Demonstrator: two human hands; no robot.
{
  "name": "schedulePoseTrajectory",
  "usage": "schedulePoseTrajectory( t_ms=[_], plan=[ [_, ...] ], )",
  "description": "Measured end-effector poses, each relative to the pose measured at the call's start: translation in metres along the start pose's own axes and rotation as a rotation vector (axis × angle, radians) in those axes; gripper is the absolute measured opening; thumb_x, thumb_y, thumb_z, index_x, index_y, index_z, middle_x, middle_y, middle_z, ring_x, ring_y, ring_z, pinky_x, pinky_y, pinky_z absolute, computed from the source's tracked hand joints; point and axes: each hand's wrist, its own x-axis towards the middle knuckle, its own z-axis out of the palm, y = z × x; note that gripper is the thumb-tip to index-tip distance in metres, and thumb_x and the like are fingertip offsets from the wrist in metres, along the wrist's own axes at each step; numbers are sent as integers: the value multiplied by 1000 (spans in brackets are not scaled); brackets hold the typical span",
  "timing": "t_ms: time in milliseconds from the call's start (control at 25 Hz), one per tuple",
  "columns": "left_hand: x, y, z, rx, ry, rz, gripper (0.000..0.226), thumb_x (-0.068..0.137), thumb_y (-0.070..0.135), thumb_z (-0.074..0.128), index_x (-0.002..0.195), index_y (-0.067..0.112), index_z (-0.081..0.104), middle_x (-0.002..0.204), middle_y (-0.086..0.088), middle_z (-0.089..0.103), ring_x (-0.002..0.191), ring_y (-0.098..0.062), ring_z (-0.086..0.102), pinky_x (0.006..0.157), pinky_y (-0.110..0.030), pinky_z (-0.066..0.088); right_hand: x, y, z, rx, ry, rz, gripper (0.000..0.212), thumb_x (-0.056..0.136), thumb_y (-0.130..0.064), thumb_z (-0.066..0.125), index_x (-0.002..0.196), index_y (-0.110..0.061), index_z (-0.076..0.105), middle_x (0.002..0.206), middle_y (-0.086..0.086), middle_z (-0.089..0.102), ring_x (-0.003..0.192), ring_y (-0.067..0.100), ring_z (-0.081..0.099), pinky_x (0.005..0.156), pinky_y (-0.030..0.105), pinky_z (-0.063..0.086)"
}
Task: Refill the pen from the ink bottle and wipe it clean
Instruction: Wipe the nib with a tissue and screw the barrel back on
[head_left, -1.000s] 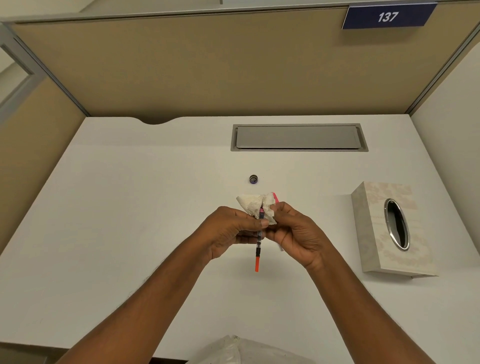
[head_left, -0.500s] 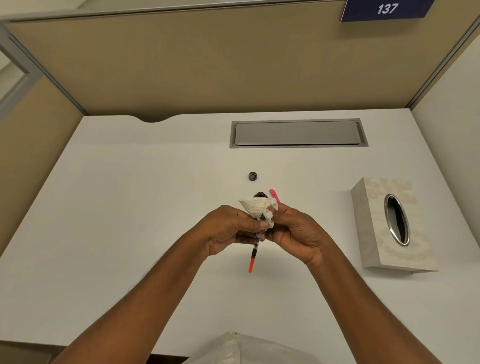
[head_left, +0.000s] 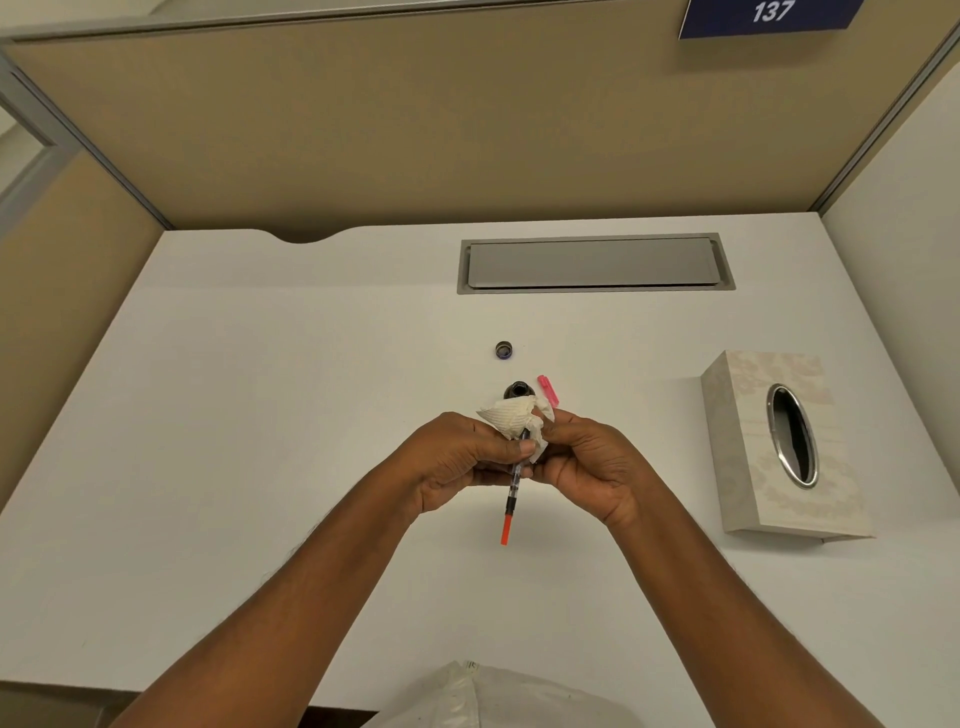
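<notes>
Between the two hands, above the tabletop (head_left: 260, 415), the pen (head_left: 511, 493) runs near-to-far: its orange tail is free on the near side and its far tip is buried in the tissue (head_left: 511, 421). The left hand (head_left: 457, 460) pinches the barrel, and the right hand (head_left: 587, 462) curls round the tissue. Just beyond them stand the ink bottle (head_left: 518, 388) and a pink cap (head_left: 548, 389), with the bottle cap (head_left: 503, 350) farther off. The tissue box (head_left: 748, 441) sits well outside the right hand, so nothing blocks the wipe.

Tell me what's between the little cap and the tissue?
The ink bottle stands there, its lower part hidden by the tissue, with a pink pen piece beside it. The head view shows it.
</notes>
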Motion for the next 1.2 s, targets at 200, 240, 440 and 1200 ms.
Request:
schedulePoseTrajectory(
  t_ms=[200,240,440,1200],
  plan=[
    [4,-4,2,-4,23,-17,4,75,3,69,73,2,72,67,-8,72,65,-18,69,71,-29,59,2,1,-3,46,56,49,27,85,10,45,95,2,69,96,19,69,91,32,60,105,55,34],
    [4,-5,3,-7,27,-21,4,75,3,69,73,2,72,67,-8,72,65,-19,69,72,-29,59,3,1,-3,56,58,52,27,82,10,47,98,3,67,100,20,67,93,33,59,106,55,33],
    [6,-5,5,-13,40,-35,3,75,3,70,75,0,71,70,-10,72,70,-22,68,76,-32,58,2,0,-8,97,50,90,27,85,5,50,83,-5,75,88,14,71,75,23,65,72,39,53],
    [4,-1,11,168,155,49,19,64,7,79,79,-3,73,69,-11,72,67,-20,68,69,-24,57,-2,1,-21,391,68,141,43,79,0,61,122,-5,60,129,16,58,109,26,56,69,35,58]
  ],
)
